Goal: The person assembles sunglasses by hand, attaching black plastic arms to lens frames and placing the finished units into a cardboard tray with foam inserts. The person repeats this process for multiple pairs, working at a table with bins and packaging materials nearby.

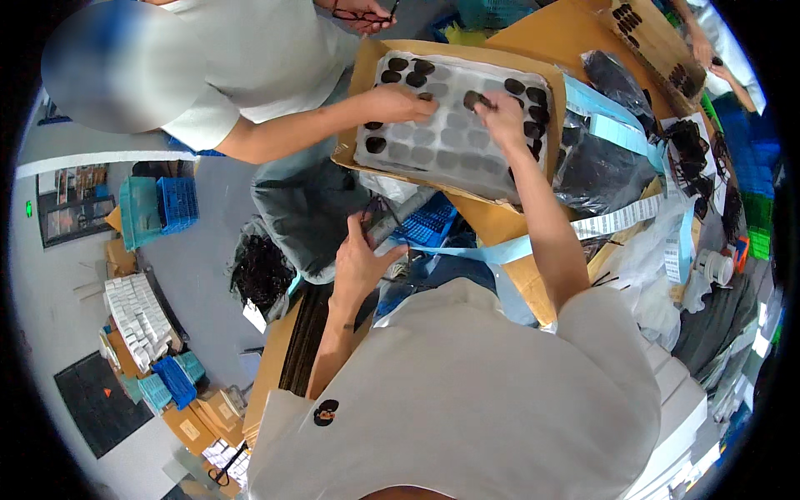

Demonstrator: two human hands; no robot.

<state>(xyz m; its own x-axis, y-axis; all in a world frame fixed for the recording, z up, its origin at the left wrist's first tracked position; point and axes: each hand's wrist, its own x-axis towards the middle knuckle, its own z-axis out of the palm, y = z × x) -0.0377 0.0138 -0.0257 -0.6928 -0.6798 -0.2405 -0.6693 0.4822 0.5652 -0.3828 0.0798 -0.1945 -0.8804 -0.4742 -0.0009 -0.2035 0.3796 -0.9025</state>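
Observation:
My right hand (pixel 502 123) is over a shallow cardboard box (pixel 343 150), pinching a dark lens (pixel 475 100) between thumb and fingers. Rows of dark oval lenses (pixel 375 145) lie in the box on a whitish sheet, thickest along its sides; paler ovals show in the middle. Lower, close to my body, my left hand (pixel 357 265) is closed on a thin dark glasses frame (pixel 380 208), partly hidden by the fingers. From the left a co-worker's hand (pixel 403 104) reaches into the same box at a lens; that person's other hand (pixel 367 15) holds dark glasses.
Right of the box lie dark plastic bags (pixel 604 171) and light blue label strips (pixel 617 133). Dark glasses frames (pixel 690 150) are piled farther right. A black-filled bag (pixel 260 271) stands on the floor at left, with blue and teal baskets (pixel 177 204) beyond. Another person works at top right.

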